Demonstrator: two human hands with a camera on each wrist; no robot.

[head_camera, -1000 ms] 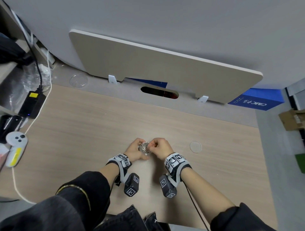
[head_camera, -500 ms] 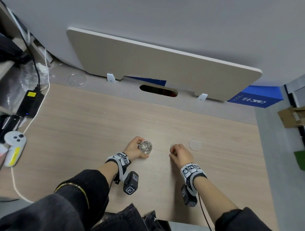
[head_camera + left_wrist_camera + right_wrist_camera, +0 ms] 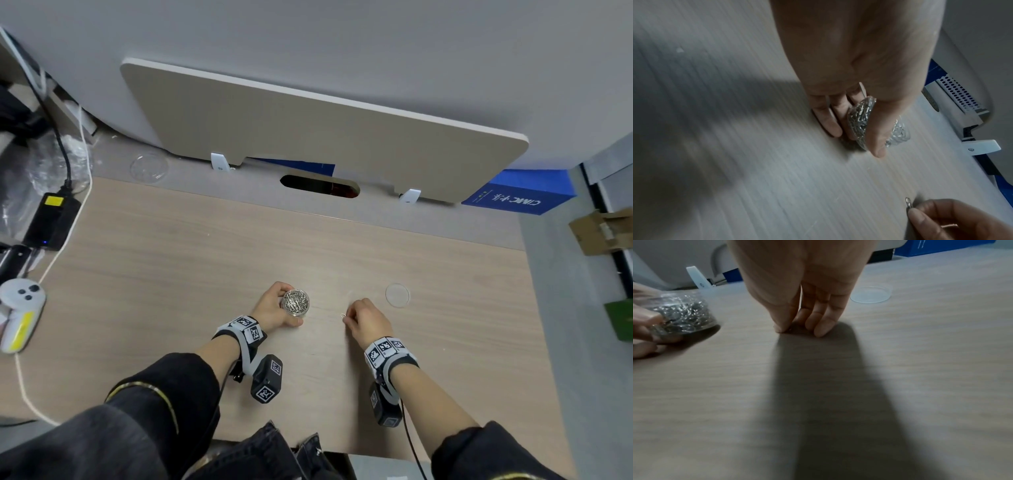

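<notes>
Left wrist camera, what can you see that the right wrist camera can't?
Only the left wrist view shows the single paper clip pinched by the right hand. Only the right wrist view shows the clear round lid on the table. Both show the clear tub of paper clips in the left hand.

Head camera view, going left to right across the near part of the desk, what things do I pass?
white controller → tub of paper clips → single paper clip → right hand → clear lid

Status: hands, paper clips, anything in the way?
Left hand grips clear round tub of silver paper clips. Right hand pinches one silver clip. Transparent round lid lies apart, not obstructing.
</notes>
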